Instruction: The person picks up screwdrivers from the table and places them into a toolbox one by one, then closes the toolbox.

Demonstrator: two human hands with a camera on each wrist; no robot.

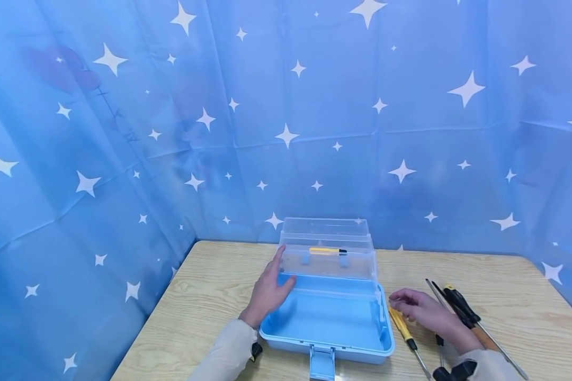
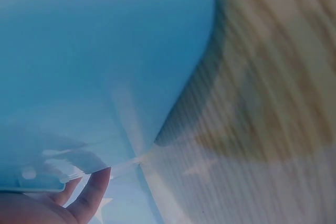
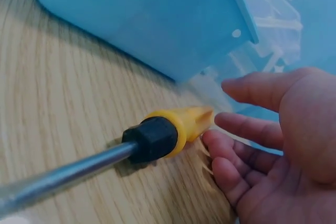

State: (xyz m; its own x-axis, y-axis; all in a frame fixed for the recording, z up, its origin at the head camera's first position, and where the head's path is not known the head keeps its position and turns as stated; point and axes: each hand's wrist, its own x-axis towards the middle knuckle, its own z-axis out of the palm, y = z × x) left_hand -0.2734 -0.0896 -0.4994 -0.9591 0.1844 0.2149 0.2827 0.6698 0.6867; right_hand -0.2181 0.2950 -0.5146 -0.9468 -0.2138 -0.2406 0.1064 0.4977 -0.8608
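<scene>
Your work looks barely begun: the lid [image 1: 323, 227] stands raised at the back of the box [image 1: 326, 320], and a small yellow tool [image 1: 323, 251] shows in the lid. The loose tools to the right lie outside the box, so they seem the part left to do.

Left to right, your left hand [image 1: 268, 296] rests by the box's left edge, fingers spread and thumb apart; you hold no tool in it, and whether it bears on the lid you cannot tell. At the box's right wall, a large yellow screwdriver [image 1: 400, 324] lies on the tabletop [image 1: 209, 296], its shaft towards the front edge. Its handle end sits just beside the fingertips of your right hand [image 1: 426, 313], which is half curled with nothing gripped. Beyond, towards the tabletop's right edge, lie the dark-handled tools [image 1: 463, 308].
</scene>
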